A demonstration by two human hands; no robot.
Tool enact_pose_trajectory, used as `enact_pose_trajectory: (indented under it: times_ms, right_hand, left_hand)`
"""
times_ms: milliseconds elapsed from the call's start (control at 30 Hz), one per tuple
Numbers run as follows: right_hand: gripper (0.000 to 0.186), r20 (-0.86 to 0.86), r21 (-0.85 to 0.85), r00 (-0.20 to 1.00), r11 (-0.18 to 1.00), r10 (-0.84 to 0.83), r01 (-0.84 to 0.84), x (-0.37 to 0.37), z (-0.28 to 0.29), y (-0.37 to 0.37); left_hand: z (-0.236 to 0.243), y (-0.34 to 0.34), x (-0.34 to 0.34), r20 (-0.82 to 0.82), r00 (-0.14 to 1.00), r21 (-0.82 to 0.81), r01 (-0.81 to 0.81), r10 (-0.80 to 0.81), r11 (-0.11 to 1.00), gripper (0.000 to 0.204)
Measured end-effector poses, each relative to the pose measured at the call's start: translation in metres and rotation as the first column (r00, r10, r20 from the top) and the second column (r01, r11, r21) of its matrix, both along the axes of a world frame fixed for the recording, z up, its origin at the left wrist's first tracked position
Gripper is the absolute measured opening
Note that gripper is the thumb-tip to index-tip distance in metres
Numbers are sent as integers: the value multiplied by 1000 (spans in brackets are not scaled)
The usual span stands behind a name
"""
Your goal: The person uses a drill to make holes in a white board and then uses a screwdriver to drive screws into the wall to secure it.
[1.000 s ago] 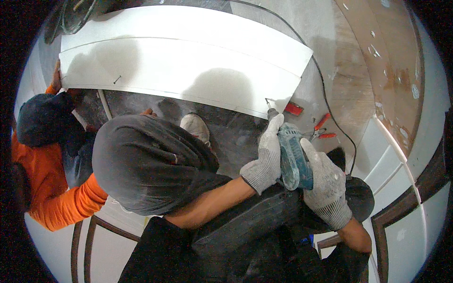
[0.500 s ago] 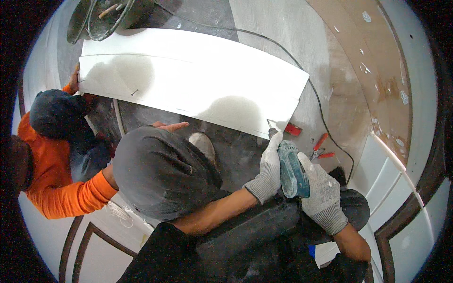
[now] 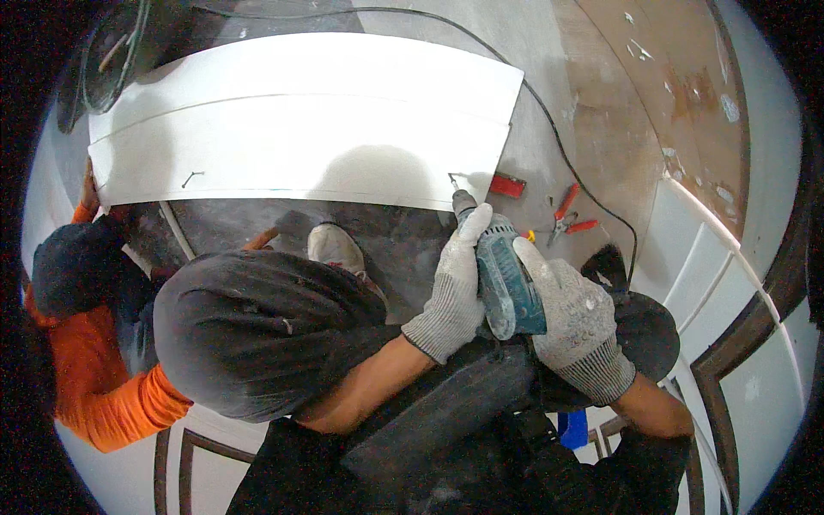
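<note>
My gloved left hand (image 3: 455,283) grips the front body of a teal power drill (image 3: 502,275), just behind its chuck, and my gloved right hand (image 3: 571,318) is wrapped round its rear handle. The drill's thin bit (image 3: 455,184) meets a long white panel (image 3: 300,120) near its lower right corner. A screw or nail (image 3: 190,178) sticks out near the panel's lower left. A co-worker's hand (image 3: 88,184) touches the panel's left end.
An orange-sleeved co-worker (image 3: 112,403) crouches at left. Dark buckets (image 3: 107,60) lie top left. A black cable (image 3: 554,129) curves past a red block (image 3: 506,185) and red-handled pliers (image 3: 575,225). A white sneaker (image 3: 330,246) is below the panel; framed panels (image 3: 721,386) line the right.
The view has shifted, first down, then up and left in the picture. Both hands stay on the drill, bit at the same corner. The co-worker's fingers seen stretched out mid-view are now mostly hidden.
</note>
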State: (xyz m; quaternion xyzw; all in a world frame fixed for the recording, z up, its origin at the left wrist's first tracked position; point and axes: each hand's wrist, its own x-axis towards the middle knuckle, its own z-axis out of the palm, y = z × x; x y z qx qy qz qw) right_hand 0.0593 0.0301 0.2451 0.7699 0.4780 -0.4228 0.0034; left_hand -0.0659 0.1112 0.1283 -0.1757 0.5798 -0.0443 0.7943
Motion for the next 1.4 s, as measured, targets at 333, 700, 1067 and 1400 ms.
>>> enact_pose_trajectory:
  times_ms: [333, 700, 1067, 1400]
  right_hand:
    - [69, -39, -26, 999, 1000, 14, -15, 11, -1, 9]
    - [65, -23, -103, 989, 984, 146, -148, 22, -2, 25]
    - [65, -53, -241, 979, 949, 197, -204, 29, -3, 34]
    - [68, -53, -188, 961, 943, 271, -276, 34, -2, 34]
  left_hand:
    - [10, 18, 21, -133, 983, -33, 122, -126, 992, 22]
    - [-2, 11, 22, -226, 953, 69, 221, -201, 973, 25]
    - [-9, 10, 27, -281, 932, 83, 263, -230, 961, 27]
    - [-5, 9, 27, -273, 950, 24, 167, -154, 986, 23]
